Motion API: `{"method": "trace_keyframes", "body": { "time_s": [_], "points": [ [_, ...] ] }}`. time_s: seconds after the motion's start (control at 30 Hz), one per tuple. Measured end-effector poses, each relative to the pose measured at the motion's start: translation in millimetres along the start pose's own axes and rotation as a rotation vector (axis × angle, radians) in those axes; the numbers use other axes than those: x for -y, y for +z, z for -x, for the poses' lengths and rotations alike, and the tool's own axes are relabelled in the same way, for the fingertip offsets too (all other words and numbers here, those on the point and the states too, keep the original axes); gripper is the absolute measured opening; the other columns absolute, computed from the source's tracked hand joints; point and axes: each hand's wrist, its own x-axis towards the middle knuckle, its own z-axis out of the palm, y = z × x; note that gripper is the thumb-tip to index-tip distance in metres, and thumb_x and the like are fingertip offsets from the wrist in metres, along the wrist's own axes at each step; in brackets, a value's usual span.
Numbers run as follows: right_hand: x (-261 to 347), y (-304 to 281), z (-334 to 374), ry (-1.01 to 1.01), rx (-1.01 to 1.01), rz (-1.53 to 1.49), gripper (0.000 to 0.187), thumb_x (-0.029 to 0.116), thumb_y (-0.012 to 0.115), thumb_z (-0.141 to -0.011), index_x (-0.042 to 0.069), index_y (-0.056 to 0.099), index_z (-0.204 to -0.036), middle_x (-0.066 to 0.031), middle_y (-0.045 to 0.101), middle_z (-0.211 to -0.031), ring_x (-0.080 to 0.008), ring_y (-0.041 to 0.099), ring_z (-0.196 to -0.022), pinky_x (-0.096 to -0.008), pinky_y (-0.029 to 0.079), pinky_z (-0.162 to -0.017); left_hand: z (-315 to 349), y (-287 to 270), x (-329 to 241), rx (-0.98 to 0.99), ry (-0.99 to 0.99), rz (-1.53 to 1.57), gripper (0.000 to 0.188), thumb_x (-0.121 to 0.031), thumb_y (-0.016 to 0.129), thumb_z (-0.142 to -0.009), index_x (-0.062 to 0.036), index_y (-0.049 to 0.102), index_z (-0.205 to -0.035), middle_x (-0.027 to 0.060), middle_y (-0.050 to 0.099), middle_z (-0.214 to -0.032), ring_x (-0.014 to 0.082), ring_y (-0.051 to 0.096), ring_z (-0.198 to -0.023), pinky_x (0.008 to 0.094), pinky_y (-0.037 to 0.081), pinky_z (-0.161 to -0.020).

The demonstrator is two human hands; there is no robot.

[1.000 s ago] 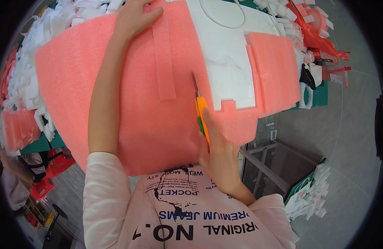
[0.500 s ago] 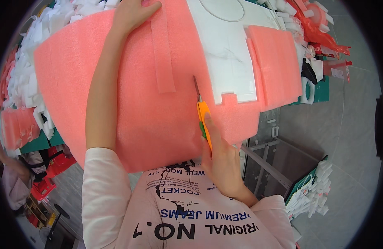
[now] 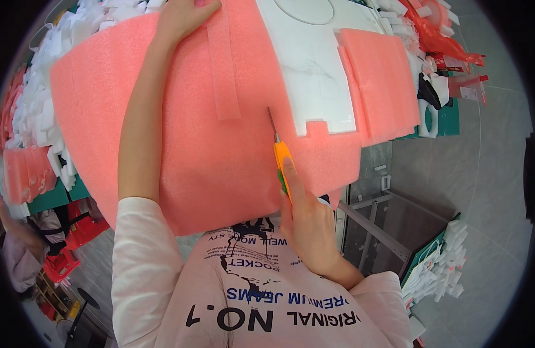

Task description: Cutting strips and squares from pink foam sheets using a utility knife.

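Note:
A big pink foam sheet (image 3: 198,145) covers the table and hangs over its near edge. My right hand (image 3: 305,217) grips an orange utility knife (image 3: 282,159); its blade tip touches the foam just left of a white flat panel (image 3: 314,69) lying on the sheet. My left hand (image 3: 183,16) presses flat on the far part of the foam, beside a narrow pink foam strip (image 3: 224,69). A folded pink foam piece (image 3: 380,81) lies right of the white panel.
White foam scraps (image 3: 38,104) pile up at the left, with pink foam blocks (image 3: 24,174) below them. Red plastic wrapping (image 3: 441,35) and a green mat (image 3: 444,119) sit at the right. A metal frame (image 3: 372,232) and a box of white pieces (image 3: 441,261) stand on the floor. Another person (image 3: 18,249) is at lower left.
The knife and my right hand have shifted slightly along the foam beside the white panel. My left hand stays pressed on the sheet's far part.

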Motion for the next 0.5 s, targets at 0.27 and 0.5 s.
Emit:
{"method": "trace_keyframes", "body": {
  "time_s": [0.27,0.5],
  "points": [
    [-6,0,11,-0.059,-0.055,-0.01,0.06,0.0,0.052,-0.075,0.004,0.029,-0.13,-0.019,0.052,-0.058,-0.0343,0.053,-0.048,-0.041,0.041,-0.046,1,4,6,-0.02,0.022,-0.04,0.038,-0.02,0.056,-0.065,-0.0091,0.062,-0.1,0.024,0.052,-0.107,0.0365,0.05,-0.098,0.0399,0.04,-0.086],
    [-9,0,14,-0.044,-0.049,-0.057,0.061,0.0,0.054,-0.075,0.004,0.029,-0.131,-0.0169,0.051,-0.056,-0.0327,0.052,-0.047,-0.0407,0.04,-0.046,-2,2,4,0.026,-0.012,0.001,0.039,-0.019,0.056,-0.063,-0.0089,0.062,-0.1,0.0245,0.052,-0.106,0.0357,0.052,-0.094,0.0394,0.042,-0.082]
  ]
}}
